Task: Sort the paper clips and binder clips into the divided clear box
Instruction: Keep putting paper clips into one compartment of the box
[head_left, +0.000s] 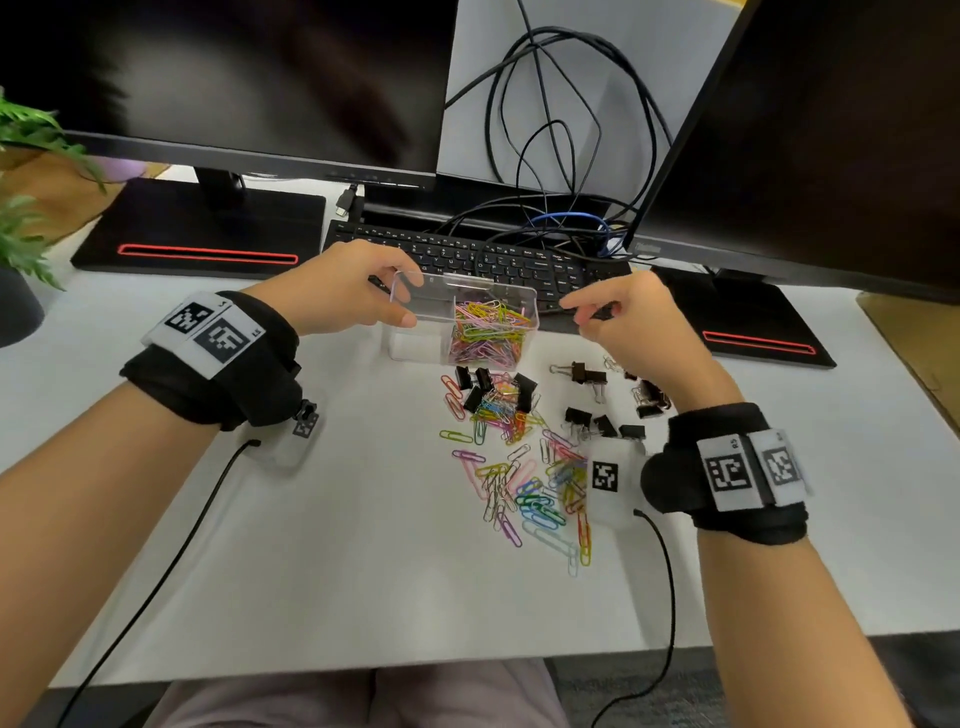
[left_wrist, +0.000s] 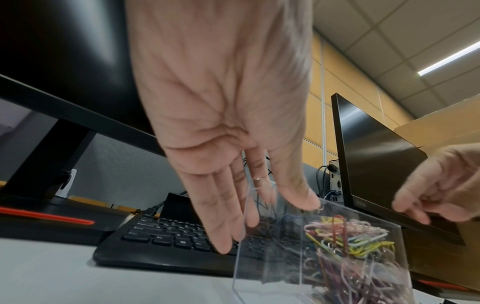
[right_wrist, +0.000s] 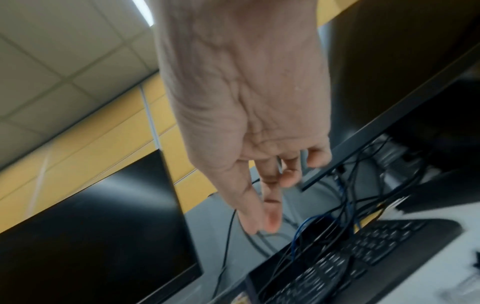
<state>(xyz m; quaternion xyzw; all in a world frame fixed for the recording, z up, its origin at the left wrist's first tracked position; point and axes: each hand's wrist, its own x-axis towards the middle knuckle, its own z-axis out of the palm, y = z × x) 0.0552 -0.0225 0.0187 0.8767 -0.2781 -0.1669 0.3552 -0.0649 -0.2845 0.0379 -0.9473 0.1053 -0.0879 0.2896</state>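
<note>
- We see the divided clear box standing on the white desk, just in front of the black keyboard; its right compartment is packed with coloured paper clips, and the left compartment looks bare.
- Our left hand holds the box at its left end, thumb on the near wall and fingers extended down the far side, so it grips the box.
- Our right hand hovers just right of the box, apart from it, thumb and forefinger drawn together; something small and dark shows at the fingertips, yet we cannot tell whether it is held.
- On the desk in front of the box lie loose paper clips in a scattered heap, mixed at the top with black binder clips.
- More binder clips lie to the right, near our right wrist.
- Two dark monitors stand behind the keyboard, with tangled cables between them.
</note>
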